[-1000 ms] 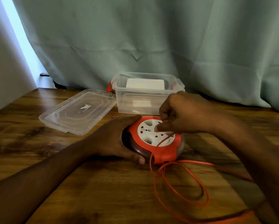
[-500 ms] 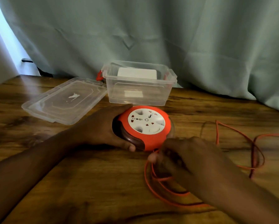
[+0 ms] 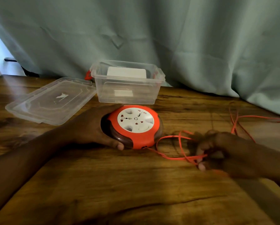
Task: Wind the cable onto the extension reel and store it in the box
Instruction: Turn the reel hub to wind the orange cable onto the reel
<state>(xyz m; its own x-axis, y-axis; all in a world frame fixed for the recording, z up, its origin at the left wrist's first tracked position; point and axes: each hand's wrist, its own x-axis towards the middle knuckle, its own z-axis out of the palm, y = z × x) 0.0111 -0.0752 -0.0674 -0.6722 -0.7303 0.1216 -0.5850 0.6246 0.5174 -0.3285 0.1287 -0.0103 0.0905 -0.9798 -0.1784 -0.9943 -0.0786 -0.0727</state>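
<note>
Left hand (image 3: 94, 127) clamped round round orange-and-white extension reel (image 3: 132, 125), mid-table. Right hand (image 3: 217, 153), blurred, pinching thin orange cable (image 3: 173, 157). Winding unfinished: loose cable trailing far right. Clear plastic box (image 3: 128, 96) open behind, waiting.

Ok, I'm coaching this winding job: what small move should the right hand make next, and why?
Probably bring the right hand back to the reel and lay its pinched orange cable around it. The left hand steadies the reel, and loose cable lies on the table to the right.
</note>
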